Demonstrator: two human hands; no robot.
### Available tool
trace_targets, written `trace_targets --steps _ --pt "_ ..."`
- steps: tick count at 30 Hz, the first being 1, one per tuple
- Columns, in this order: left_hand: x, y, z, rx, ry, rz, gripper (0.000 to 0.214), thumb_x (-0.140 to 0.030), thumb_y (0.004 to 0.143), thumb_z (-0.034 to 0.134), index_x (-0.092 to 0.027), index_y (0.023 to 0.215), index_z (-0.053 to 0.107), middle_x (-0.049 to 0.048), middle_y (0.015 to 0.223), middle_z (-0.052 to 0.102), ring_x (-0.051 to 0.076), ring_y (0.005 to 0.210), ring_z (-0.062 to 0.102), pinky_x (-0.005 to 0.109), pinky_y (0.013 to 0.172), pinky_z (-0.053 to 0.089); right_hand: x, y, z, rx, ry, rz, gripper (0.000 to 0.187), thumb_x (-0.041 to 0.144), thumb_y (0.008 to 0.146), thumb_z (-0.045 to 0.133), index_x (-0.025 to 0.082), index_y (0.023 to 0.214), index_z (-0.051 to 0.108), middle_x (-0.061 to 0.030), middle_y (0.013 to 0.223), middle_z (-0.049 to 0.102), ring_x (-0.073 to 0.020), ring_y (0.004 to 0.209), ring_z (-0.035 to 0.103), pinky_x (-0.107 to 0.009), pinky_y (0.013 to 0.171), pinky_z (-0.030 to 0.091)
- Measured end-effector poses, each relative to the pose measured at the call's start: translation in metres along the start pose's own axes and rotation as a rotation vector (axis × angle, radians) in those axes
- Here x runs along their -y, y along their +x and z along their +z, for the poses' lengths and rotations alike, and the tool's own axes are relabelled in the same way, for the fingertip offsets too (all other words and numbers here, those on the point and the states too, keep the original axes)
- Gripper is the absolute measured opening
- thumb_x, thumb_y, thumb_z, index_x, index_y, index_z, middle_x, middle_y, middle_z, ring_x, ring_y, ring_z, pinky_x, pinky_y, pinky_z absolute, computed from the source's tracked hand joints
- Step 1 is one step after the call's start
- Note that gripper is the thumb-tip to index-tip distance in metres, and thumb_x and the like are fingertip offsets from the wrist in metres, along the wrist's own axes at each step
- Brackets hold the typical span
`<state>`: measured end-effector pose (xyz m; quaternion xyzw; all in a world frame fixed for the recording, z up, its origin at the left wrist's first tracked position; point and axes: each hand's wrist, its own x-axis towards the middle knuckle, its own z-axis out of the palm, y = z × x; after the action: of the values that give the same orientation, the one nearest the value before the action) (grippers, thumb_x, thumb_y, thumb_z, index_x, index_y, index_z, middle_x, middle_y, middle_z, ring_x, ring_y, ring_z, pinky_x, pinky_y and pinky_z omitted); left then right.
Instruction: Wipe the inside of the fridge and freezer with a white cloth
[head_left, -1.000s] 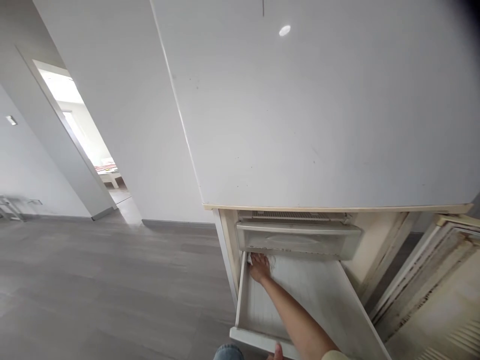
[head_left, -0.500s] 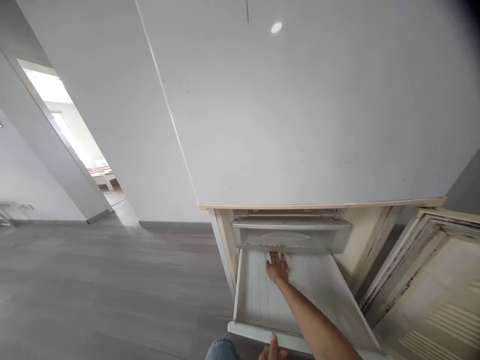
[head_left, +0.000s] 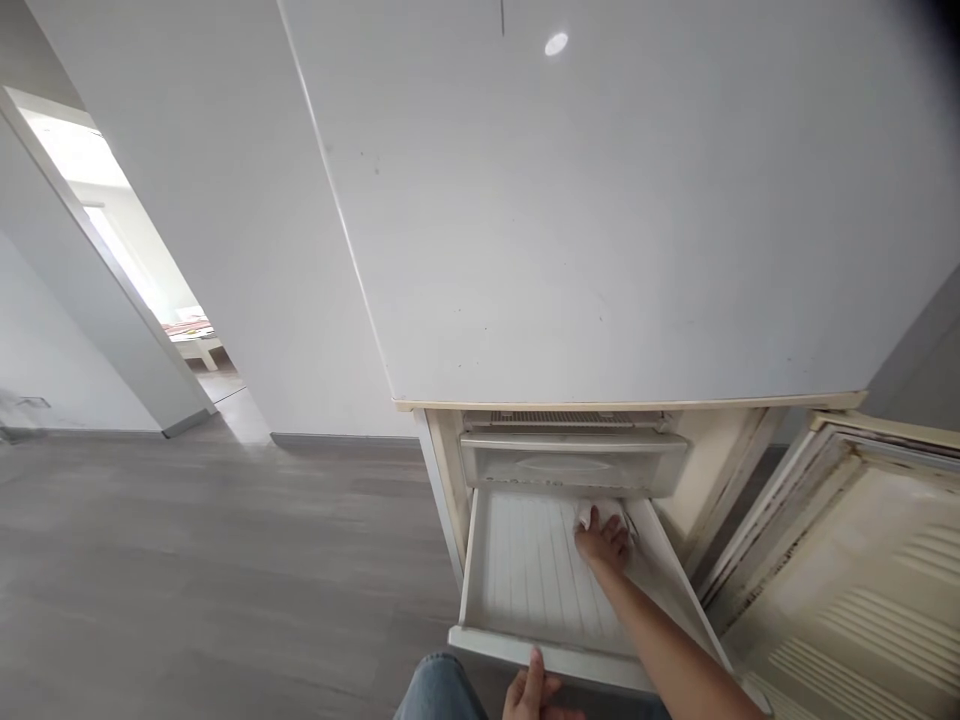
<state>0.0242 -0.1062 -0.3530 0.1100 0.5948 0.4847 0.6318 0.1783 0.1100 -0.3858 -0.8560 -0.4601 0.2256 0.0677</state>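
A shallow white drawer (head_left: 491,640) is pulled out of the small fridge or freezer. My right hand (head_left: 604,548) reaches into its back right part, fingers curled over a crumpled white cloth (head_left: 616,508), which touches the drawer floor. Part of the cloth is hidden by the fingers. At the bottom, my left hand (head_left: 529,692) grips the drawer's front edge, its thumb on top and the other fingers below.
A clear-fronted drawer (head_left: 566,463) sits closed above. The stained appliance door (head_left: 862,570) stands swung out on the right. My knee (head_left: 442,690) is just left of my left hand. Grey floor (head_left: 262,580) stretches left towards a doorway (head_left: 142,260).
My right hand has moved with the cloth from the middle of the drawer's back to its right side. My left hand stays on the front edge. The view has shifted slightly.
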Motion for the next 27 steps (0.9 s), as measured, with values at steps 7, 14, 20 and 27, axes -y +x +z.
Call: trace_targets --steps 7,14,20,27 --pt "0.01 0.012 0.001 -0.033 -0.041 -0.01 0.063 -0.075 0.042 0.072 -0.017 0.061 0.055 0.0042 0.07 0.068 0.022 0.047 0.068 0.028 0.042 0.043 0.051 -0.038 0.024 0.178 -0.086 -0.198 0.064 0.049 0.096 0.016 0.028 0.155 0.003 -0.0067 0.161 -0.013 -0.0364 0.146 -0.003 -0.055 0.115 0.003" --pt "0.015 0.021 -0.001 0.007 -0.105 -0.049 0.066 -0.074 0.036 0.075 -0.016 0.06 0.054 0.0012 0.056 0.065 0.024 0.046 0.068 0.024 0.037 0.038 0.08 -0.086 0.036 0.4 -0.211 -0.57 0.061 0.045 0.096 0.021 0.034 0.154 0.008 0.0007 0.16 -0.017 -0.0314 0.145 -0.015 -0.05 0.117 -0.002" --pt "0.015 0.021 0.001 0.006 -0.214 -0.066 0.066 -0.069 0.031 0.079 -0.016 0.06 0.053 -0.0013 0.056 0.065 0.023 0.041 0.065 0.022 0.035 0.033 0.078 -0.099 0.028 0.548 -0.266 -0.816 0.062 0.045 0.092 0.033 0.036 0.152 0.02 0.0069 0.161 -0.01 -0.0277 0.145 -0.019 -0.044 0.118 -0.004" --pt "0.016 0.023 -0.001 0.026 -0.211 -0.081 0.063 -0.065 0.035 0.081 -0.017 0.062 0.052 -0.0009 0.056 0.065 0.024 0.044 0.067 0.022 0.035 0.035 0.02 -0.067 -0.003 0.591 -0.394 -0.857 0.066 0.041 0.09 0.037 0.036 0.152 0.018 0.0052 0.161 -0.009 -0.0314 0.144 -0.016 -0.046 0.118 0.004"
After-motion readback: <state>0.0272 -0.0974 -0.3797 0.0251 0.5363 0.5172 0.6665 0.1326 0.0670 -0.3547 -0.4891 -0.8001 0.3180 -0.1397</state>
